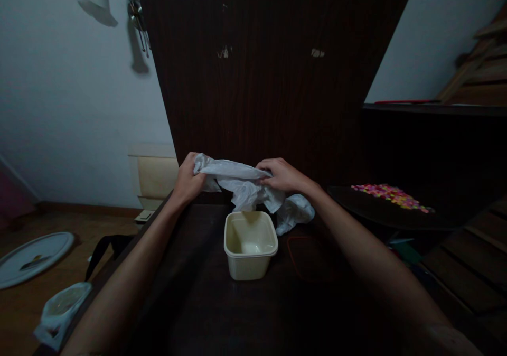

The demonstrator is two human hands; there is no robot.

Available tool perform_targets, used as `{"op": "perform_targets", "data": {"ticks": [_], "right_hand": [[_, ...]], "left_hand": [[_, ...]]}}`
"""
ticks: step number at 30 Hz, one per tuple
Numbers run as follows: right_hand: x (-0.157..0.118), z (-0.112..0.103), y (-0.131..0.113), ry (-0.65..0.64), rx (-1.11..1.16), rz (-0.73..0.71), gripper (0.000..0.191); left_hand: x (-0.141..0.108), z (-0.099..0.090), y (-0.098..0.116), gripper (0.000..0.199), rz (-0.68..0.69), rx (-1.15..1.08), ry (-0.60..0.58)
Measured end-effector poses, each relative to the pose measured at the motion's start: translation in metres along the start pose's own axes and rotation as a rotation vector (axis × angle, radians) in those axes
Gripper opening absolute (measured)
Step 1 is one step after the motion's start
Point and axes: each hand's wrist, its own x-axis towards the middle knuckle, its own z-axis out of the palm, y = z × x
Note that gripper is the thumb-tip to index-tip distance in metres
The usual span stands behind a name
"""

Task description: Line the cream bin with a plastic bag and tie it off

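Low in the middle of the frame, nearest the camera, a cream plastic tub [251, 245] sits open on a dark table [190, 303]. It is square with round corners, and the inside looks bare. Just to its right, a dark reddish flat thing [307, 255] lies on the table. It may be a lid, but it is too dark to be sure.

A bit farther up, right above the tub, both hands hold a thin white plastic bag [245, 184]. The left hand [188, 179] grips the left end, with the fingers curled tight on the plastic. The right hand [281, 175] grips the right end, and its fingers are closed on the plastic too. The bag is crinkly and bunched up. It is stretched between the hands, and a loose bit hangs down toward the mouth of the tub. More of it droops to the right, past the right wrist.

The step looks like opening up or spreading the bag over the tub. The next move seems to call for finding the bag's edge and keeping it over the tub.

Farther away, at the right of the frame, a dark tray [380, 211] holds bright little pieces [390, 195]. At the lower left, a round white plate [31, 258] lies on the floor. A dark wooden panel [269, 65] stands at the back.
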Motion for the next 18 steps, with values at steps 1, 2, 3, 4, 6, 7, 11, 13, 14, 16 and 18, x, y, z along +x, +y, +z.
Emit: {"op": "perform_targets", "data": {"ticks": [1,2,3,4,6,7,11,13,14,16,18], "right_hand": [[-0.004,-0.002,-0.001,0.009,-0.027,0.001,0.017],[-0.007,-0.004,-0.001,0.020,-0.047,0.002,0.017],[-0.011,-0.006,-0.003,0.034,-0.064,-0.001,0.017],[-0.016,-0.008,-0.006,0.047,-0.078,-0.012,0.017],[-0.026,-0.013,-0.013,0.063,-0.098,-0.061,0.017],[-0.031,-0.016,-0.019,0.060,-0.103,-0.100,0.017],[-0.053,-0.025,-0.049,-0.088,-0.038,-0.248,0.019],[-0.063,-0.025,-0.063,-0.238,-0.001,-0.271,0.019],[-0.066,-0.023,-0.068,-0.324,0.002,-0.274,0.019],[-0.071,-0.019,-0.074,-0.502,-0.007,-0.266,0.015],[-0.071,-0.013,-0.073,-0.684,0.026,-0.217,0.011]], "left_hand": [[-0.001,-0.001,0.000,0.020,0.003,-0.080,0.010],[-0.001,-0.001,0.001,0.018,0.001,-0.149,0.014],[-0.002,-0.002,0.002,0.016,-0.004,-0.198,0.015],[-0.003,-0.003,0.004,0.015,-0.005,-0.233,0.017],[-0.004,-0.005,0.009,0.011,0.019,-0.258,0.024],[-0.006,-0.007,0.011,0.010,0.050,-0.255,0.024],[-0.014,-0.014,0.020,0.013,0.179,-0.189,-0.034],[-0.021,-0.016,0.024,0.013,0.220,-0.113,-0.089],[-0.025,-0.017,0.025,0.014,0.248,-0.073,-0.119],[-0.034,-0.017,0.028,0.016,0.333,-0.035,-0.186],[-0.044,-0.016,0.031,0.013,0.432,-0.051,-0.248]]}}
